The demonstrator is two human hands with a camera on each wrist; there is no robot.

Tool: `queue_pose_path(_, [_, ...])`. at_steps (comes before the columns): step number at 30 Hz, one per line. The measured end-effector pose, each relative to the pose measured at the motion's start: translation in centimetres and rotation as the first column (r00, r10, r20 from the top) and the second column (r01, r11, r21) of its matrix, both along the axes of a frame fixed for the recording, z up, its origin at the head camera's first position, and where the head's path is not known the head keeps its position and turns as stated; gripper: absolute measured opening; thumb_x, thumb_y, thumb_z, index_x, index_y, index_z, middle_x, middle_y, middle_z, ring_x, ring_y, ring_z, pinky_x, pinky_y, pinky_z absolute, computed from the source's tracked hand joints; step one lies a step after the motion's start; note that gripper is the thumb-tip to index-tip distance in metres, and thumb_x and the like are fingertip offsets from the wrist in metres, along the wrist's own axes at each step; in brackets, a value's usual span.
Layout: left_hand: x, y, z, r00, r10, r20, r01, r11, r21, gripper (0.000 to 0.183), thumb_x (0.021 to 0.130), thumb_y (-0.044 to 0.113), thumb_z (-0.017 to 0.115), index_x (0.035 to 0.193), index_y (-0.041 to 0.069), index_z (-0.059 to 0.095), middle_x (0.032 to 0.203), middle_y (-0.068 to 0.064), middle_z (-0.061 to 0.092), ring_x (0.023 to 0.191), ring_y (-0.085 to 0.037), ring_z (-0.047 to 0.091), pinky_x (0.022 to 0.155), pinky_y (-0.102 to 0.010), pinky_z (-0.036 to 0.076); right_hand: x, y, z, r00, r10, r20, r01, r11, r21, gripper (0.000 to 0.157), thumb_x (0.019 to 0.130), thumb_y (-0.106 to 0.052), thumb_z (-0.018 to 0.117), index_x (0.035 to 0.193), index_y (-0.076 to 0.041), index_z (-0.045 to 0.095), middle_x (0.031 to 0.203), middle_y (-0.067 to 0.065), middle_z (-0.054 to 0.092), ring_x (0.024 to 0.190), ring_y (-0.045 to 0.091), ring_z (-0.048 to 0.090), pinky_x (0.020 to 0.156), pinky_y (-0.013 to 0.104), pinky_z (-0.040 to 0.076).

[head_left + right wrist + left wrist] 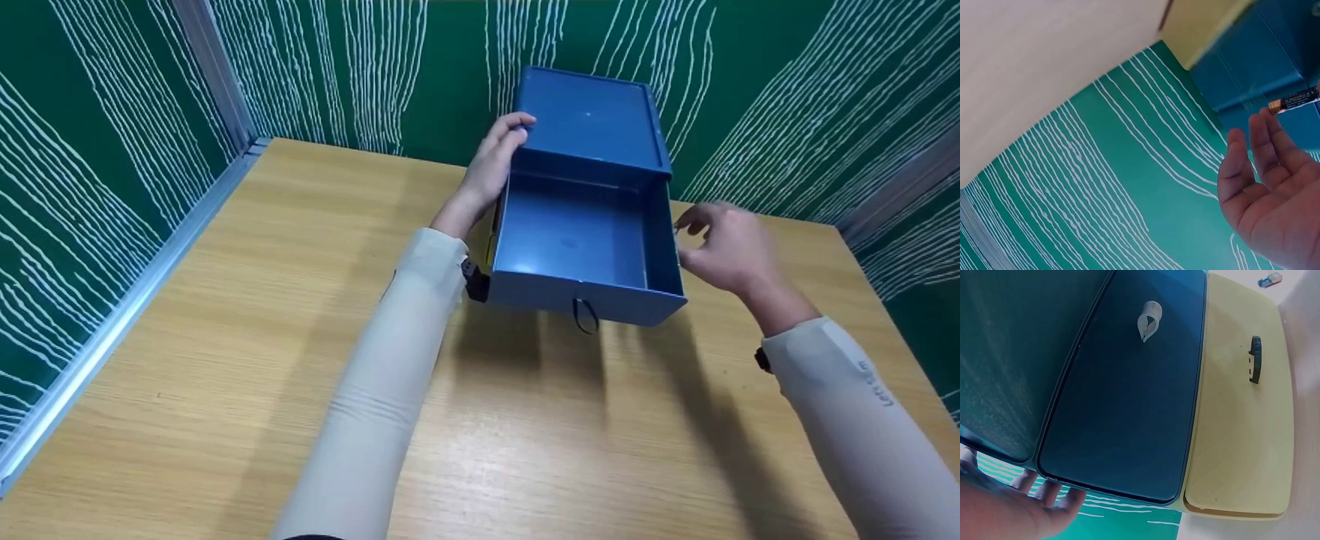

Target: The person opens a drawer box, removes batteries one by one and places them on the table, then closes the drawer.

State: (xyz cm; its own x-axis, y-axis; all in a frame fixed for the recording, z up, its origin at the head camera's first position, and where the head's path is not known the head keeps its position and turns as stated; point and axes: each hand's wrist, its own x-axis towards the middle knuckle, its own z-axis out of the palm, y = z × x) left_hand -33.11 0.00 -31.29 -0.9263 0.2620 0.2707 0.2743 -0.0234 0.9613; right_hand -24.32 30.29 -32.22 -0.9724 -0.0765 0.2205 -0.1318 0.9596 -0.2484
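A small drawer unit stands at the far side of the table, its blue top drawer pulled out and bare inside. My left hand touches the unit's left side, with fingertips at the edge of the blue lid. Those fingers lie along the side edge in the left wrist view, beside a closed blue drawer front and a yellow one. Beside the drawer's right wall, my right hand pinches a small dark battery with a copper-coloured end.
The wooden table ends against a green wall with white wavy lines. A dark loop handle hangs from the drawer's front. In the left wrist view, a small object shows beyond the yellow drawer.
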Motion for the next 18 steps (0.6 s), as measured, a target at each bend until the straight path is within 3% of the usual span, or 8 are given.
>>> queue_pose_path(8, [1.5,-0.3,1.0,1.000,0.012,-0.012,-0.012,1.000,-0.004,0.031,0.094,0.019,0.028,0.121,0.014,0.043,0.134,0.002,0.033,0.116,-0.011,0.033,0.097,-0.027,0.025,-0.8,-0.1,-2.5,0.996,0.000,0.090,-0.007,0.997,0.073,0.055,0.072,-0.047,0.061,0.104,-0.004,0.057,0.093,0.014,0.055,0.075,0.027,0.049,0.055,0.037,0.040])
queue_pose_path(13, [1.5,-0.3,1.1,1.000,0.012,-0.001,-0.012,1.000,0.000,0.030,0.095,0.019,0.028,0.121,0.015,0.043,0.134,0.003,0.033,0.116,-0.009,0.033,0.097,-0.026,0.025,-1.1,0.1,-3.8,0.985,0.022,0.170,-0.035,0.997,0.073,0.052,0.077,-0.039,0.060,0.113,-0.002,0.053,0.102,0.018,0.056,0.080,0.030,0.051,0.066,0.045,0.043])
queue_pose_path(18, [1.6,-0.2,1.2,1.000,0.010,-0.008,-0.010,1.000,-0.012,0.031,0.095,0.019,0.027,0.121,0.015,0.042,0.135,0.003,0.032,0.118,-0.009,0.031,0.098,-0.026,0.024,-1.2,0.2,-5.1,0.979,0.055,0.198,-0.065,0.997,0.045,0.042,0.081,-0.033,0.058,0.114,-0.009,0.051,0.108,0.016,0.056,0.086,0.030,0.051,0.074,0.048,0.040])
